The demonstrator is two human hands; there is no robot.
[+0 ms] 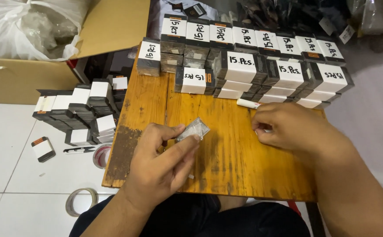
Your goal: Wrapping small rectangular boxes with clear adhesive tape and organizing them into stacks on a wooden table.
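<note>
My left hand [163,164] pinches a small clear plastic packet [193,129] between thumb and fingers, just above a low wooden table [226,149]. My right hand [288,127] rests on the table to the right, its fingers curled around something small and white [264,130] that is mostly hidden. A white marker pen [248,103] lies on the table just beyond my right hand. Bundles of black and white boxes [244,66] with hand-written white labels are stacked in rows along the table's far edge.
More black and white boxes [81,109] are piled on the white tiled floor to the left of the table. Tape rolls [81,201], scissors [79,150] and a single box [43,148] lie on the floor. A cardboard carton [24,81] with plastic bags stands at the back left.
</note>
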